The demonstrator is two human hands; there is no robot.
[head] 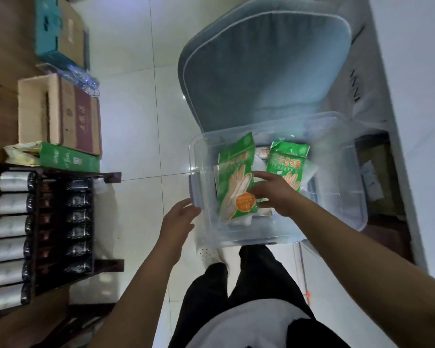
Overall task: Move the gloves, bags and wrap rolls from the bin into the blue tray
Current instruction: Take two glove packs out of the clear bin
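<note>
— Since the clear bin [276, 187] fills the middle right of the frame, where do the packs sit inside it?

— Two green glove packs stand in its left half. The nearer glove pack [236, 182] leans just left of centre, its long axis running up and down the frame; the second glove pack [288, 164] is just to its right, tilted the same way. White packets lie under them, too blurred to name.

— Which hand is closer?

— The right hand [274, 194] is inside the bin, between the two packs, fingers curled against the nearer pack's right edge. It looks like a grip beginning, though I cannot tell whether it has closed. The left hand [180, 219] is spread loose on the bin's left wall, holding nothing.

— Room to lift?

— Open above. I'd judge a straight pull upward clears the rim. No blue tray is in view, so the carry direction is unknown.
</note>
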